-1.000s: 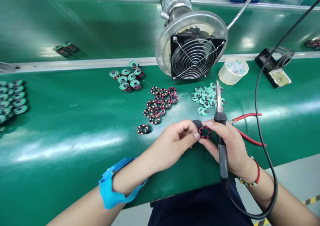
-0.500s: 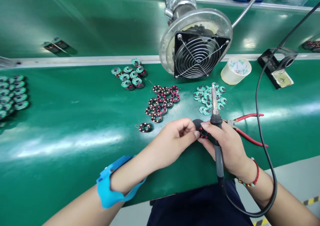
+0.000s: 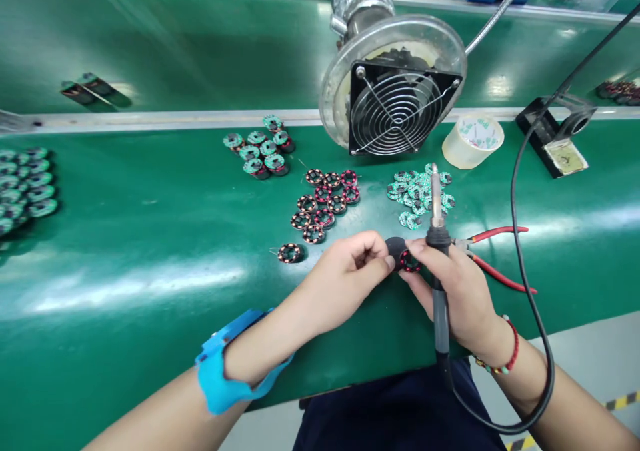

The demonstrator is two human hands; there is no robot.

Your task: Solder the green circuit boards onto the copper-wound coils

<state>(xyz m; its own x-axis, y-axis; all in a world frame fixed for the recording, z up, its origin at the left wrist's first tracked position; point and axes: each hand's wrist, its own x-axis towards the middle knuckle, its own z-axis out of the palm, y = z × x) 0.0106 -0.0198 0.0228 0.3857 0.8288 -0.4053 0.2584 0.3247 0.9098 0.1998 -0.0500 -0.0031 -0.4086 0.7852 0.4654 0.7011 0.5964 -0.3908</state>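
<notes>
Two hands are pinching a coil ring over a green bench.
The left hand is gripping the ring; the right hand is also clasping a soldering iron.

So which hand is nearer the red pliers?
Right. The right hand sits just beside the pliers, holding the soldering iron; the left hand is farther off, across the coil ring.

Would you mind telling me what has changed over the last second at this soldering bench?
Very little. Both hands have drifted slightly up the bench. The right hand still grips the soldering iron, which tilted left half a second ago and now stands nearly upright again. The left hand and right fingertips still pinch the coil ring. Nothing was picked up or released. The loose rings, fan, tape and pliers stayed put.
</notes>
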